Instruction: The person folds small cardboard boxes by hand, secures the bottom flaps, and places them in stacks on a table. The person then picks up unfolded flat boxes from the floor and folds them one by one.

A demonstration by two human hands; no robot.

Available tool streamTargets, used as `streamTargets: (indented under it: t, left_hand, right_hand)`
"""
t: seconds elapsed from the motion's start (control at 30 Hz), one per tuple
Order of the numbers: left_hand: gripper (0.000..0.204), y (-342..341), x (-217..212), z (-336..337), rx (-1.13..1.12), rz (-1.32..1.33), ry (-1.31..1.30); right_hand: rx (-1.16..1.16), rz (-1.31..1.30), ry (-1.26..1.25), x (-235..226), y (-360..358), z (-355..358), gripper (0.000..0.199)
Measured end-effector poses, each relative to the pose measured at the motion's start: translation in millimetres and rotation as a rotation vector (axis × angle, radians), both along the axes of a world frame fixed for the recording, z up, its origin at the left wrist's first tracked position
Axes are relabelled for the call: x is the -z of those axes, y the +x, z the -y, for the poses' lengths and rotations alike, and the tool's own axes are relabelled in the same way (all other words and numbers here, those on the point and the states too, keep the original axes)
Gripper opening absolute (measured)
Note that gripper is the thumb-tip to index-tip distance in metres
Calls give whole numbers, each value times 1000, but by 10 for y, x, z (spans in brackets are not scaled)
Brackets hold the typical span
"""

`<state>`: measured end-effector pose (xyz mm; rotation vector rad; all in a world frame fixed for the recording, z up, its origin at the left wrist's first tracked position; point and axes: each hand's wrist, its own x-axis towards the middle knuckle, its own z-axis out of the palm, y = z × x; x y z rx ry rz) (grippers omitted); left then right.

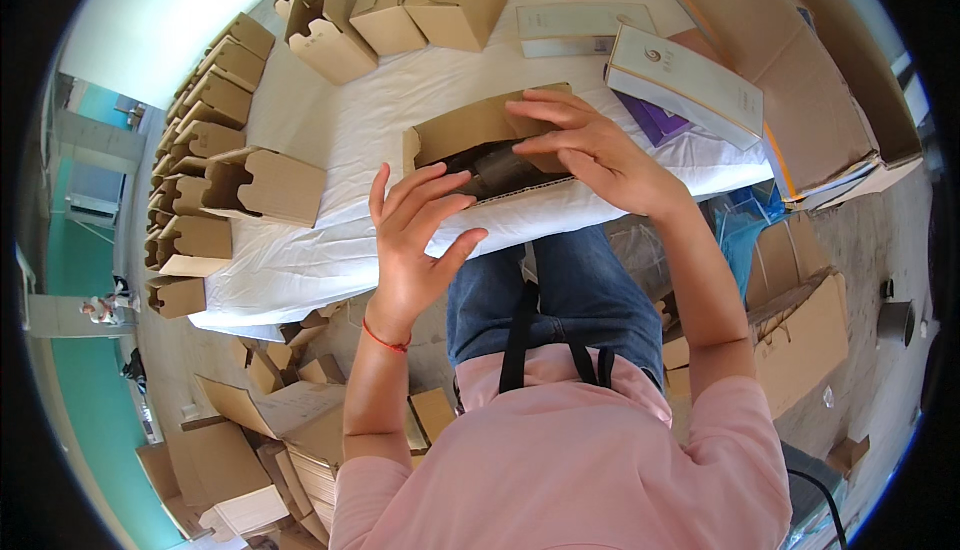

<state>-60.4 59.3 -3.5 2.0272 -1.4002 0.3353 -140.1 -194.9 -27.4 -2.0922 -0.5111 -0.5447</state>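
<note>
In front of me on the white-covered table lies an opened brown cardboard box [450, 135] with something dark [490, 167] inside, too shaded to name. At the box's near left corner is my left hand [415, 240], fingers spread, the tips close to the rim. My right hand [590, 145] reaches over the right end with fingers stretched out, its fingertips over the flap there. Whether the fingertips touch the cardboard I cannot tell. Neither hand grips anything.
Several open brown boxes [265, 187] stand along the table's left and far sides. Two white cartons [685, 85] lie at the right, one on a purple box [655, 120]. A large cardboard box [810, 80] rises at far right. Flattened cardboard [225, 465] covers the floor.
</note>
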Motion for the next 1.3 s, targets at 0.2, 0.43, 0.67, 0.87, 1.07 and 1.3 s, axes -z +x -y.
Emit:
streamTargets:
  t: [0.2, 0.43, 0.67, 0.87, 1.07, 1.3]
  left_hand:
    - [27, -24, 5, 1, -20, 15, 6]
    - [25, 35, -2, -5, -38, -111, -115]
    - [21, 180, -141, -127, -186, -199, -91]
    - [23, 374, -47, -362, -101, -205, -101]
    - [45, 301, 155, -266, -245, -302, -228]
    - [83, 407, 347, 59, -29, -544, -249]
  right_hand:
    - [48, -110, -112, -79, 2, -5, 42]
    - [-47, -92, 104, -96, -41, -59, 29]
    - [74, -33, 39, 5, -15, -103, 19]
    - [30, -46, 65, -15, -38, -85, 17]
    - [339, -47, 385, 56, 28, -307, 36]
    - [537, 32, 227, 181, 110, -456, 59]
